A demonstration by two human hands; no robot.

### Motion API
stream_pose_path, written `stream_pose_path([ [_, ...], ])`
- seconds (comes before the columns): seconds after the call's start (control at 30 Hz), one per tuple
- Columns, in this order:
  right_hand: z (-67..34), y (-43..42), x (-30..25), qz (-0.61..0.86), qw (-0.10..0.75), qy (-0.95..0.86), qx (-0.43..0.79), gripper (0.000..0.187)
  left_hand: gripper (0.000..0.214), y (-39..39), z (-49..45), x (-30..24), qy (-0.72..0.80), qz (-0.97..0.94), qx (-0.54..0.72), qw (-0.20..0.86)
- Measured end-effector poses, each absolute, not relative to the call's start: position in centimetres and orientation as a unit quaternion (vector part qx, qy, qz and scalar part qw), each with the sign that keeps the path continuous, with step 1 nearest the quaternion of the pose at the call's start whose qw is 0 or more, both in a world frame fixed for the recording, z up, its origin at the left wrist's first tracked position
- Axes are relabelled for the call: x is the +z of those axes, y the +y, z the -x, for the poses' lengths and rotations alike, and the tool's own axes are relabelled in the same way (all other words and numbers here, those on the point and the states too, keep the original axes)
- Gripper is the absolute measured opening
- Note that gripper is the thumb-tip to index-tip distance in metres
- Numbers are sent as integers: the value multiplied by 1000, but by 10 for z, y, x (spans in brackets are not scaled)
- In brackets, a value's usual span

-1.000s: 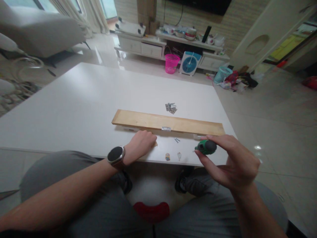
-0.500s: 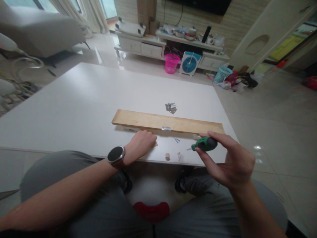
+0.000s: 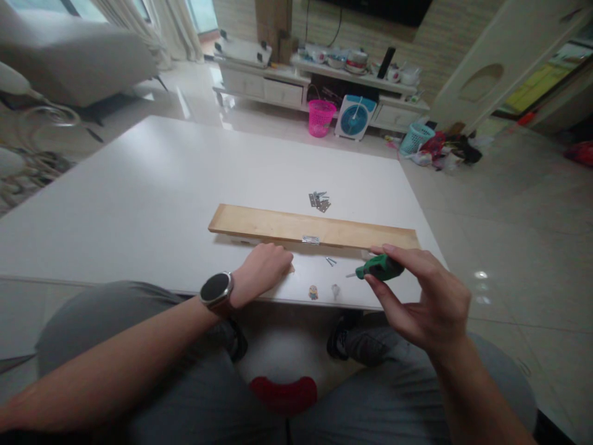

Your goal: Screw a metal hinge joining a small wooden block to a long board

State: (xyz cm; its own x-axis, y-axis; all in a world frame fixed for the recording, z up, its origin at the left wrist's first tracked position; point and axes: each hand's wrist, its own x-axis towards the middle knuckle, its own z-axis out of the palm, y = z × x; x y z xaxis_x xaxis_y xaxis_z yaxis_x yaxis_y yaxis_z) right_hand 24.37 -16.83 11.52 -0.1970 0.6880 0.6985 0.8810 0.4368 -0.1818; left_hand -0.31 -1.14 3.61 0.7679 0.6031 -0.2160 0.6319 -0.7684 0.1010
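Note:
My right hand (image 3: 424,296) grips a short green-and-black screwdriver (image 3: 380,267) by its handle, above the table's front edge. Its thin metal tip points left. On the table, my left hand (image 3: 264,269) is closed with curled fingers; a small tan bit shows by the fingertips, and whatever they hold is hidden. Just beyond both hands a long wooden board (image 3: 269,222) lies crosswise, slightly raised off the surface. A metal hinge (image 3: 311,240) sits at the middle of its near edge. Several screws (image 3: 330,261) lie between the board and me.
Behind the board is a small pile of hinges and screws (image 3: 319,201) on the white table (image 3: 152,179). Near the front edge lie a cartoon-figure sticker (image 3: 314,292) and a small pale item (image 3: 335,291). A pink basket (image 3: 321,118) and a blue fan (image 3: 356,118) stand on the floor beyond.
My right hand has shifted slightly to the left with the screwdriver. My left hand, the board and the hardware look nearly the same.

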Motion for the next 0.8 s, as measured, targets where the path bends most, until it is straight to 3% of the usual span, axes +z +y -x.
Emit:
stream_pose_path([
  [0.8, -242, -168, 117, 516, 363, -765, -128, 50, 26, -12, 2, 38, 326, -937, -92, 81],
])
